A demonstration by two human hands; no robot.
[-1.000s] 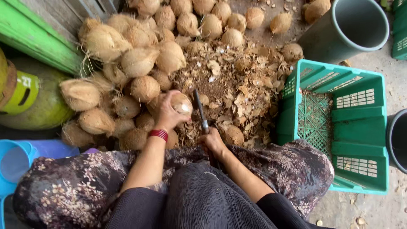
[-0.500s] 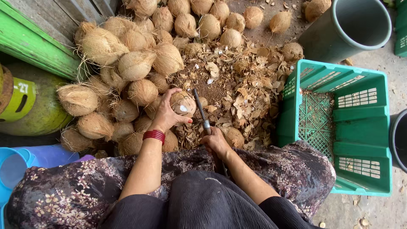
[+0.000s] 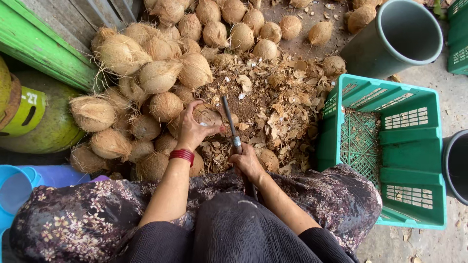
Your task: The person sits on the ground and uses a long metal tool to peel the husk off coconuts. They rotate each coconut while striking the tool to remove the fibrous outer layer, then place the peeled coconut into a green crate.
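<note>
- The heap of husked coconuts (image 3: 161, 73) is the biggest thing; it fills the upper left and runs to the top edge of the view, pressed against a green board (image 3: 44, 48) on the left side.
- A green plastic crate (image 3: 390, 146) stands on the right, its near wall just beside the person's knee. Its floor is almost bare, only some husk crumbs lie in it.
- A grey-green bucket (image 3: 399, 44) stands above the crate, near its far corner, with its mouth open to the camera.
- A green gas cylinder (image 3: 44, 126) lies at the left edge, touching the heap.
- A bed of husk chips (image 3: 282, 102) covers the ground between the heap and the crate. This is the only open room before the knees, and it is narrow.
- A black bucket (image 3: 458, 165) is cut by the right edge, just beside the crate.
- The left hand (image 3: 192, 129) with a red bangle at the wrist is closed around one coconut (image 3: 207, 116) and holds it at the heap's near edge, above the chips.
- The right hand (image 3: 246, 160) grips the handle of a knife (image 3: 230, 122). The blade points away from the body and lies just beside the held coconut; I cannot tell if it touches.
</note>
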